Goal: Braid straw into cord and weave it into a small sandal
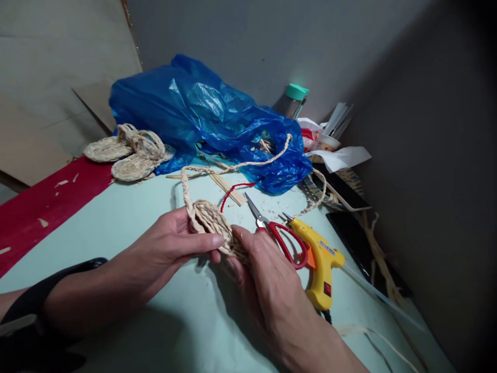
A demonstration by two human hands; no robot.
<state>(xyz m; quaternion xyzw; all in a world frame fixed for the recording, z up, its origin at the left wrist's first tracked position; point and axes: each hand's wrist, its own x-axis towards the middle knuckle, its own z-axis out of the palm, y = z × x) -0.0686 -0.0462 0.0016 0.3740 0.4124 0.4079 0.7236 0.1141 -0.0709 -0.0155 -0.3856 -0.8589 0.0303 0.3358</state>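
Observation:
Both hands pinch a small coiled piece of braided straw (212, 223) just above the pale green table (128, 217). My left hand (171, 246) grips its near left side, thumb lying across the coil. My right hand (258, 269) holds the coil's right edge with fingers curled under it. A loose braid tail (236, 166) runs from the coil up toward the blue plastic bag (202, 114). A red string (233, 192) lies just behind the coil.
Red-handled scissors (281, 238) and a yellow glue gun (320, 264) lie right of my right hand. Two finished straw sandals (130, 150) rest at the back left beside a red strip (46, 202). A teal-capped bottle (293, 101), papers and straw scraps crowd the back right.

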